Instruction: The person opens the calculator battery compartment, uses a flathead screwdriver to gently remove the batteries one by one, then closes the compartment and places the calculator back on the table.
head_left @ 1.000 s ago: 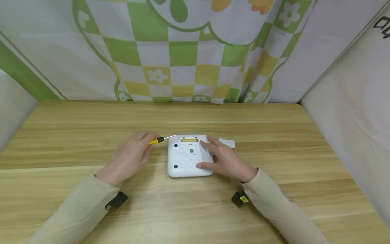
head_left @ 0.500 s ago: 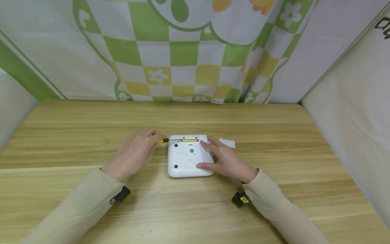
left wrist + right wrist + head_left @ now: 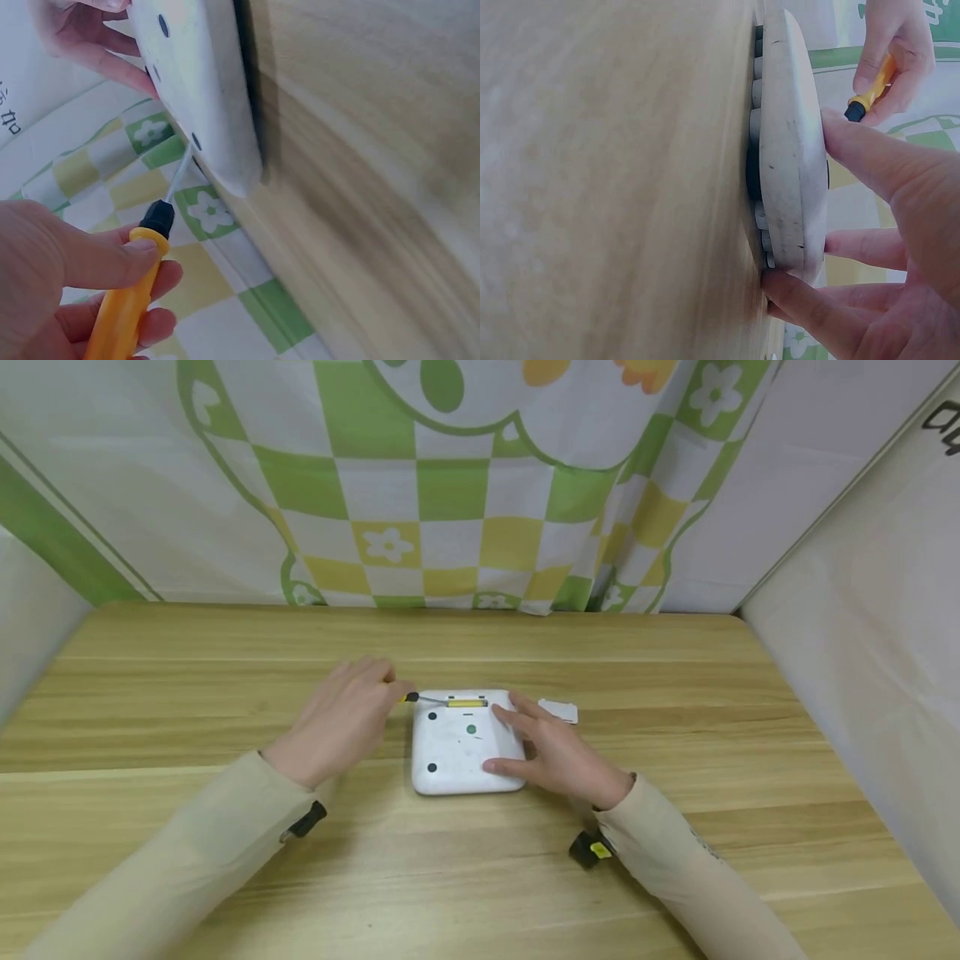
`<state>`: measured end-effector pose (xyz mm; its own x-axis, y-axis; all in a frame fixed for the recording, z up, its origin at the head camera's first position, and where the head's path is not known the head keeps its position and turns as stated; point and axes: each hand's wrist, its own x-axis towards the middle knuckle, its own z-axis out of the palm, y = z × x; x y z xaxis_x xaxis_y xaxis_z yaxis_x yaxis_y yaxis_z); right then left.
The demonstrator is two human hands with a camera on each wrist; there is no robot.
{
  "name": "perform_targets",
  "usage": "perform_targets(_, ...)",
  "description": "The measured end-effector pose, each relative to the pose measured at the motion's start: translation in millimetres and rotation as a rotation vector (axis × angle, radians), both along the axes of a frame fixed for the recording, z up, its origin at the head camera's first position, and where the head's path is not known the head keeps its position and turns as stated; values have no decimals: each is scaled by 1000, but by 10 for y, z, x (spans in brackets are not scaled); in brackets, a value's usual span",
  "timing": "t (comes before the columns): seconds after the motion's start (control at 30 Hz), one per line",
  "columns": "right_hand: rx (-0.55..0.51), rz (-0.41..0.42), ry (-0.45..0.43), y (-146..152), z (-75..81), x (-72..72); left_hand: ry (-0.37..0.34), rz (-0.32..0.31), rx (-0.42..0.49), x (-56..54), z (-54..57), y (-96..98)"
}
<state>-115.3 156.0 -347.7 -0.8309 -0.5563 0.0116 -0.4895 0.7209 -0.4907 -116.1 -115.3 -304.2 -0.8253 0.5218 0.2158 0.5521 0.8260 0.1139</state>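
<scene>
A white calculator (image 3: 459, 750) lies face down, its keys toward the table in the right wrist view. Near its far edge, a slot in the back shows a yellow battery (image 3: 467, 703). My left hand (image 3: 348, 714) grips a screwdriver (image 3: 124, 311) with a yellow handle and black collar, thumb along the handle. Its thin metal shaft reaches over the calculator's back to the left end of the battery. My right hand (image 3: 558, 752) holds the calculator's right side, thumb and a finger on the back, other fingers around the edge (image 3: 787, 217).
A small white cover (image 3: 558, 712) lies on the wooden table (image 3: 480, 877), just right of the calculator. Behind the table's far edge hangs a green, yellow and white checked cloth (image 3: 450, 493). White panels (image 3: 885, 610) flank both sides.
My left hand has moved right and slightly away from me, bringing the screwdriver tip from the calculator's far left edge to the battery. The right hand and calculator have stayed put.
</scene>
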Motion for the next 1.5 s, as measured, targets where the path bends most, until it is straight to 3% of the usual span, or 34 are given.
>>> perform_targets(0.37,1,-8,-12,-6,8,-3,3,0,-147,-41,160,127)
perform_targets(0.93,-3,-11,-12,2,-19,-10,81,-19,-316,-42,313,372)
perform_targets(1.27,-24,-2,1,17,-23,-1,130,-64,-428,-128,398,501)
perform_targets(1.4,-13,-5,-5,4,-10,-5,109,-82,-469,-163,436,518)
perform_targets(1.5,-11,-6,-1,6,-5,-5,47,-88,-416,-214,439,477)
